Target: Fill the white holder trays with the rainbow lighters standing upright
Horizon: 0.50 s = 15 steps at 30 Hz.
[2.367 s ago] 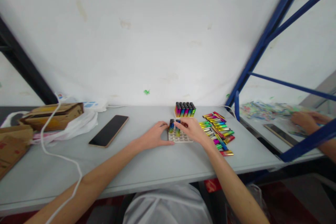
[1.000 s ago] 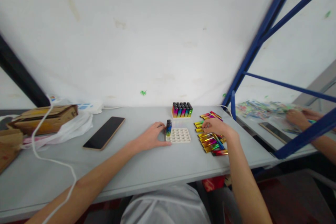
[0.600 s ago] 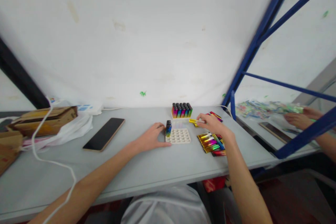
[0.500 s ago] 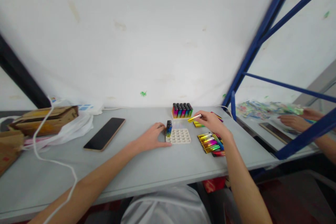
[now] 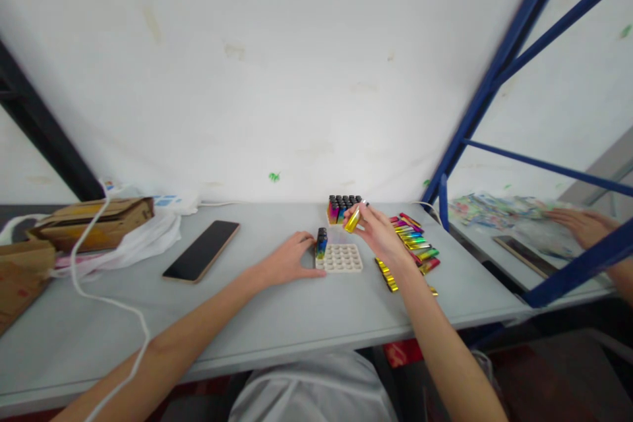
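No text can be read; the blue print (image 5: 171, 198) on the white packet (image 5: 190, 205) beyond the phone (image 5: 202, 251) is too small.

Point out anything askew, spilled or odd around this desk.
One oddity: a thin white cable crosses in front of the bare left forearm, where it might snag. The shiny multicoloured metallic lighters on the right lie loose at mixed angles. No spill shows.
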Tool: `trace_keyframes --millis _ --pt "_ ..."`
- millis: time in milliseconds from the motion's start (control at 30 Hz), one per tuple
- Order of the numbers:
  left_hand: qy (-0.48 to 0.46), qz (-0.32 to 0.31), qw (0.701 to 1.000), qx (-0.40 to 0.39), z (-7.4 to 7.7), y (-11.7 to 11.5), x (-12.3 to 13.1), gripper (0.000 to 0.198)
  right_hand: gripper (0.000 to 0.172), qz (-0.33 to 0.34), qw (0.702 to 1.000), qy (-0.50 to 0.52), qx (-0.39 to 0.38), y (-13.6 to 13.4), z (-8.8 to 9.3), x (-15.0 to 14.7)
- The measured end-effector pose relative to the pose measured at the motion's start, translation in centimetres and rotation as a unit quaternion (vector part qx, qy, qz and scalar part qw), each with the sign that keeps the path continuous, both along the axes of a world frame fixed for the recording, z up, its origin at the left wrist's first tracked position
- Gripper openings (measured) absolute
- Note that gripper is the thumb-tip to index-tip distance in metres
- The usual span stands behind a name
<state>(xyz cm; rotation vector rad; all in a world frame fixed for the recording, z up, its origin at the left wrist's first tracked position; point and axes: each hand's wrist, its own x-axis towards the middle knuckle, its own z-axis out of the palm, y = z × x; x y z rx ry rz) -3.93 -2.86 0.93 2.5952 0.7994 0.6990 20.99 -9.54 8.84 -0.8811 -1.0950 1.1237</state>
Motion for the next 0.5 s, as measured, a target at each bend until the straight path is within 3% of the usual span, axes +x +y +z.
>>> trace_keyframes --millis 133,367,500 --pt "0.001 0.006 1.0 -0.003 -0.1 0.0 0.0 0.072 0.053 0.045 0.999 -0.003 -0.015 0.0 -0.4 -1.3" --pt "-0.001 0.002 1.0 0.001 -0.4 0.2 0.0 0.073 0.073 0.051 0.996 -0.006 -0.076 0.7 -1.1 -1.9" --pt "0.001 -0.005 1.0 0.008 -0.4 0.2 0.0 0.073 0.07 0.026 0.993 -0.004 -0.117 0.7 -1.2 -1.6"
